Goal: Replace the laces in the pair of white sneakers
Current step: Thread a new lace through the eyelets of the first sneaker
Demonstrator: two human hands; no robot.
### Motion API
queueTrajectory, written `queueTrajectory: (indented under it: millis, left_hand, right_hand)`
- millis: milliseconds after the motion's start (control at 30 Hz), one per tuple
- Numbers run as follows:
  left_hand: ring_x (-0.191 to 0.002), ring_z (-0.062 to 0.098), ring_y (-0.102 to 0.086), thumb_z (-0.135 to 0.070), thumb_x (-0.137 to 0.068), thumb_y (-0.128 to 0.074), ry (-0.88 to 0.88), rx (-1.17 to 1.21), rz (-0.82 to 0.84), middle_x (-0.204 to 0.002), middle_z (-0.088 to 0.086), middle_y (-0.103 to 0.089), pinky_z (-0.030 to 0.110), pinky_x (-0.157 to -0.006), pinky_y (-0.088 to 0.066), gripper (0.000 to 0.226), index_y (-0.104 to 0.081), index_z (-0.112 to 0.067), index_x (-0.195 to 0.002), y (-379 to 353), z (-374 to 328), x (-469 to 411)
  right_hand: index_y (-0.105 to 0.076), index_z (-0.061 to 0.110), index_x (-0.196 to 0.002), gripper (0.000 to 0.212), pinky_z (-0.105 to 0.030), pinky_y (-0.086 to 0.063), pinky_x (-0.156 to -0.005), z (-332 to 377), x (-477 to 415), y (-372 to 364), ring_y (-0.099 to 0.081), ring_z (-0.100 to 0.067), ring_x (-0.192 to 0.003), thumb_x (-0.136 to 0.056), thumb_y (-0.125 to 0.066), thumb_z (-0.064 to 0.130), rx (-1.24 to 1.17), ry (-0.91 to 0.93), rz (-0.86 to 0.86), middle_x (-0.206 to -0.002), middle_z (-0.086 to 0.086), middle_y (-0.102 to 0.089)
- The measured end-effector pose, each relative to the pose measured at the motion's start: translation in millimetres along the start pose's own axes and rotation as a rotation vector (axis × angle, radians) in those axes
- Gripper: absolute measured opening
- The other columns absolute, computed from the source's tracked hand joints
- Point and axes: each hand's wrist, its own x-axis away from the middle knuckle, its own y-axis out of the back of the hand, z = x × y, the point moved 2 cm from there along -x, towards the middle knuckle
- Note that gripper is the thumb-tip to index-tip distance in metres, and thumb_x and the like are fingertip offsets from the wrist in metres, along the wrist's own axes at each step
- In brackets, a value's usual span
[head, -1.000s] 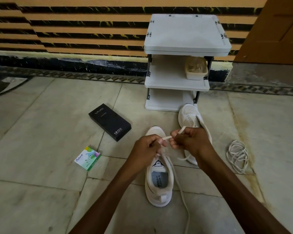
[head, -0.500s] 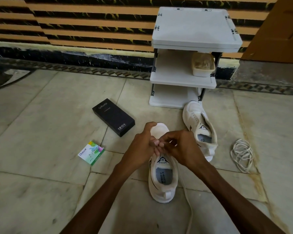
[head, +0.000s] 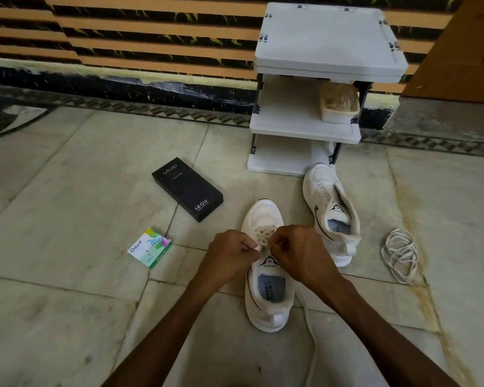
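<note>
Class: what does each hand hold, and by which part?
The left hand pinches the lace by its free tip; the right hand grips it near the tongue of the near sneaker, exact spot hidden.

Pale tiled floor point(head: 67, 191), everything sitting straight on it.
I see the near sneaker point(head: 268, 303) flat on the tiles at centre, its loose lace point(head: 310, 331) trailing toward me. The second sneaker point(head: 330, 216) is just beyond on the right, toe at the foot of the white shelf unit point(head: 327, 43). A coil of laces point(head: 400, 254) lies further right. On the left are a black box point(head: 187, 188) and, nearer, a small green-and-white packet point(head: 150, 248).
</note>
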Motion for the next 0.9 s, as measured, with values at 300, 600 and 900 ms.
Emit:
queueTrajectory:
  millis: [300, 600, 900]
  left_hand:
    - [-0.092, 0.024, -0.071, -0.003, -0.085, -0.070, 0.212, 0.425, 0.209, -0.103, 0.014, -0.071, 0.028, -0.078, -0.060, 0.014, -0.070, -0.008, -0.098, 10.4, 6.9, -0.9]
    - [-0.089, 0.021, -0.072, -0.004, -0.086, -0.069, 0.206, 0.453, 0.215, -0.100, 0.013, -0.071, 0.027, -0.078, -0.059, 0.017, -0.069, -0.007, -0.102, 5.9, 11.1, -5.2]
    - [-0.099, 0.019, -0.069, -0.002, -0.088, -0.066, 0.168, 0.431, 0.198, -0.105, 0.009, -0.072, 0.025, -0.078, -0.058, 0.022, -0.071, -0.006, -0.109, 2.0, 16.2, -4.3]
  right_hand:
    - [-0.074, 0.016, -0.092, 0.021, -0.026, -0.049, -0.075, 9.9, -8.1, -8.9, -0.064, -0.019, -0.083, -0.090, -0.055, 0.025, 0.226, 0.041, 0.154, -0.093, -0.004, -0.068]
    - [-0.066, 0.015, -0.109, 0.021, -0.024, -0.043, -0.080, 11.3, -3.3, -17.3, -0.062, -0.021, -0.096, -0.095, -0.054, 0.025, 0.323, 0.102, 0.192, -0.112, -0.004, -0.062]
    - [-0.065, 0.018, -0.108, 0.022, -0.025, -0.045, -0.091, 23.8, 5.1, -27.7, -0.062, -0.015, -0.101, -0.086, -0.066, 0.021, 0.281, -0.070, 0.146, -0.111, 0.000, -0.065]
